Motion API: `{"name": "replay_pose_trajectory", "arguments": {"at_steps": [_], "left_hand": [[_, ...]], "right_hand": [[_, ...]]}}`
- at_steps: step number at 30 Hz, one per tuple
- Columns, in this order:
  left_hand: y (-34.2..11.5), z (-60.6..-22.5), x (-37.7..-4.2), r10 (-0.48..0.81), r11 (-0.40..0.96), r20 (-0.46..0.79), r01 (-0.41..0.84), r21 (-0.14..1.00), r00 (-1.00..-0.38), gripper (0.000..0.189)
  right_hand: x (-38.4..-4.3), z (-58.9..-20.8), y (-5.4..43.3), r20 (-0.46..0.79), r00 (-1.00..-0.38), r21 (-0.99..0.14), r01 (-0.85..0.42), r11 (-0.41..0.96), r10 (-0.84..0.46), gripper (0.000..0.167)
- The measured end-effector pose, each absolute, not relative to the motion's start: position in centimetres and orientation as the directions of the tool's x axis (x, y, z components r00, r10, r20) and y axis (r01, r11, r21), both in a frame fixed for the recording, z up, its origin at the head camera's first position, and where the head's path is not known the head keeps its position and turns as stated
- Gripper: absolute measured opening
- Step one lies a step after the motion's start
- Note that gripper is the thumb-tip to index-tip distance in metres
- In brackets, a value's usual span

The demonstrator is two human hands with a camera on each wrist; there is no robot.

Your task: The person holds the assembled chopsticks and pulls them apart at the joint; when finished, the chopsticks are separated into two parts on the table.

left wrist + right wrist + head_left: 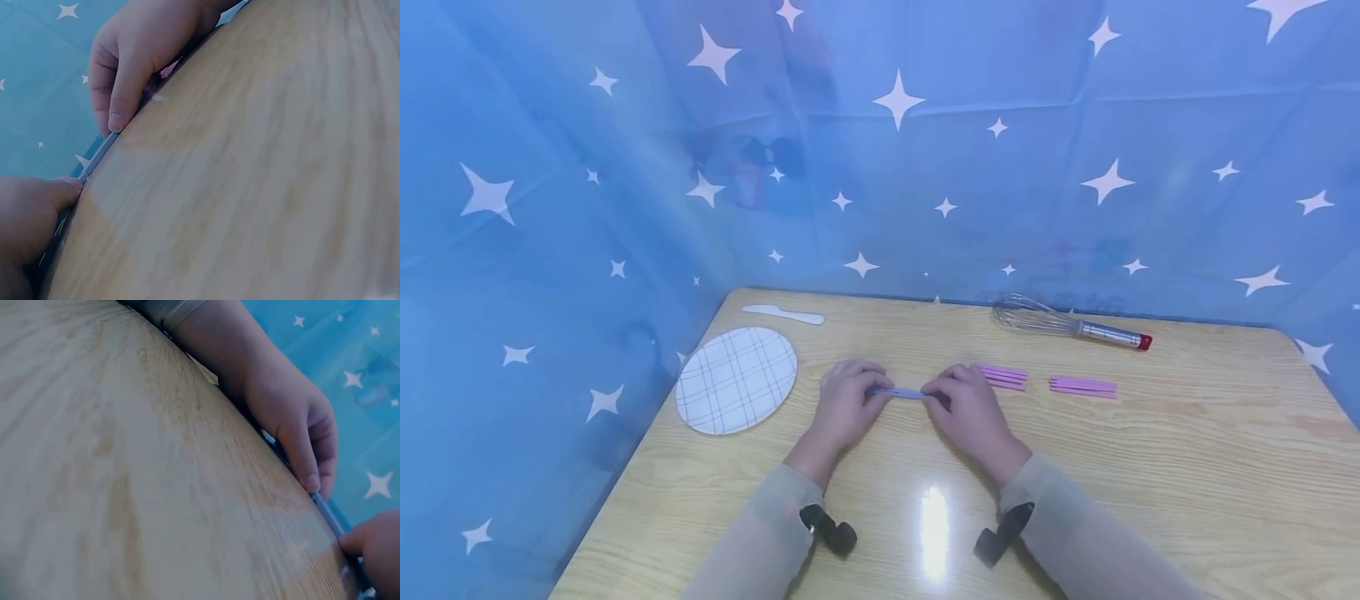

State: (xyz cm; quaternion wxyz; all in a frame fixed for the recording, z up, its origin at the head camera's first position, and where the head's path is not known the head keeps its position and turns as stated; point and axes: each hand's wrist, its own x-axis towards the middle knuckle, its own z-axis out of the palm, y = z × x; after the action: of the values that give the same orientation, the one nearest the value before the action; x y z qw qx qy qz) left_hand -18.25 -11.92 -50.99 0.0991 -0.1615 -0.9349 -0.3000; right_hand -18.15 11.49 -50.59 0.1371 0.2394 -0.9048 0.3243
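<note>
Between the two hands, near the middle of the table, a thin blue stick lies crosswise, low over the wood. My left hand pinches its left end between thumb and fingers. The other end is held the same way by my right hand. Fingertips cover both ends. In the left wrist view the right hand grips the blue stick right at the tabletop. Just beyond my right hand lies a group of pink sticks, partly hidden by it; a second group of pink sticks is farther right.
A round white plate with a grid pattern lies left of the left hand. Behind it is a white plastic knife. A whisk with a red-tipped handle rests near the back edge. A blue star-patterned curtain borders the wooden table.
</note>
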Motion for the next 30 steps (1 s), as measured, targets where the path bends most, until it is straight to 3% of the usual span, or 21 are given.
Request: {"name": "replay_pose_trajectory", "arguments": {"at_steps": [30], "left_hand": [[-12.07, -50.97, -18.31, 0.250, 0.735, 0.252, 0.353, 0.579, -0.935, 0.008]], "right_hand": [[-18.33, -50.64, 11.49, 0.275, -0.906, -0.573, -0.423, 0.702, -0.322, 0.005]]}}
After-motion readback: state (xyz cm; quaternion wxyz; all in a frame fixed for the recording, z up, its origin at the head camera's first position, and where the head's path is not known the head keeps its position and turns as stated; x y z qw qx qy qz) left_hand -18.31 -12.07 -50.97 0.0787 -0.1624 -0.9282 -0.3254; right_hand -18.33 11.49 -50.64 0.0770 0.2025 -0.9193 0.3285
